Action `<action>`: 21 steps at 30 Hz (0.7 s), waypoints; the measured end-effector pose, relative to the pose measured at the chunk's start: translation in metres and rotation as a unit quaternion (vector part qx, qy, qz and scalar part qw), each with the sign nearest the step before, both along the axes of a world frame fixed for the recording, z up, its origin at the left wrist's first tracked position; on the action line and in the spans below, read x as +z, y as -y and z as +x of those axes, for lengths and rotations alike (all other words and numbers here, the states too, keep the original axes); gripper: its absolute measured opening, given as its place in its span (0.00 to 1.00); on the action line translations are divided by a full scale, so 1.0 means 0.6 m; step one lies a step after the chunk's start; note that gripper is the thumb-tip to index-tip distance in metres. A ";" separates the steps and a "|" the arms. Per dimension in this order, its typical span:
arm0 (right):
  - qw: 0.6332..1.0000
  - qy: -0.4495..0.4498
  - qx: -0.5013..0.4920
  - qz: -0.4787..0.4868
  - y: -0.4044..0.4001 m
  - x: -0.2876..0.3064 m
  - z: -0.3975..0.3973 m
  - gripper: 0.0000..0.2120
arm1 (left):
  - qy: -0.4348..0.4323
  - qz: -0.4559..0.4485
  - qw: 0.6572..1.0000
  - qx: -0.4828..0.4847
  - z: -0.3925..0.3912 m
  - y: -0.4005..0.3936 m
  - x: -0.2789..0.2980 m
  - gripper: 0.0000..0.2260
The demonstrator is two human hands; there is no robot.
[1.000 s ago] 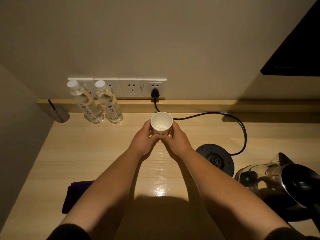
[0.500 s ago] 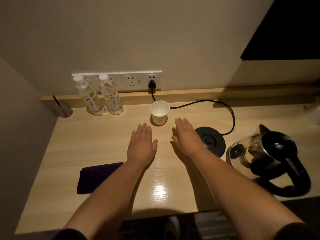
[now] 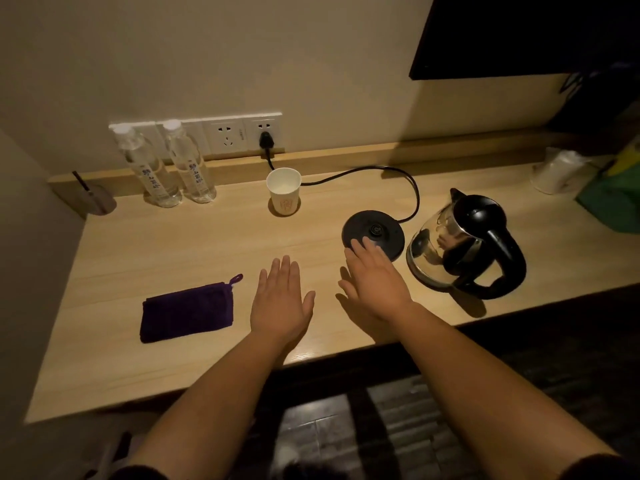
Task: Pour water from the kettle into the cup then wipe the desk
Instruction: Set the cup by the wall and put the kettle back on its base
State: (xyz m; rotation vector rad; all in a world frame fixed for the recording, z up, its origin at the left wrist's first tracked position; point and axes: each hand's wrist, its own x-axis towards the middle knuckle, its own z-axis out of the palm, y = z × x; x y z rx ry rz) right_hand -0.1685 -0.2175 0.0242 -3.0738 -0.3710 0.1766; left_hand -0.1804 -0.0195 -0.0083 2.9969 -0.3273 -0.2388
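Both hands are flat and empty, palms down with fingers spread: left hand [image 3: 281, 303] near the front edge of the light wooden desk [image 3: 194, 244], right hand [image 3: 375, 280] with its fingertips over the near rim of the round black kettle base [image 3: 374, 232]. The glass kettle with black lid and handle [image 3: 464, 244] sits off its base just to the right, the white paper cup [image 3: 284, 191] stands upright near the back edge, and a folded dark purple cloth [image 3: 187, 311] lies left of the left hand. Room's pretty dim, with two clear plastic water bottles [image 3: 166, 168] at the back-left by the white wall sockets [image 3: 225, 135], and the black power cord [image 3: 381, 178] plugged in there.
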 end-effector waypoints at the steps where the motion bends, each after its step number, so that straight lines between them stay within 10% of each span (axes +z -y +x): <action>1: 1.000 0.003 0.004 -0.008 0.009 0.003 -0.008 0.31 | -0.007 -0.009 1.000 0.000 -0.009 0.009 -0.008 0.31; 14: 0.983 0.083 0.141 -0.089 0.104 0.095 -0.001 0.31 | -0.024 0.007 0.999 0.025 -0.026 0.028 -0.081 0.34; 21: 0.987 0.116 0.051 -0.103 0.209 0.153 -0.007 0.31 | -0.003 0.012 1.000 0.023 -0.027 0.031 -0.080 0.33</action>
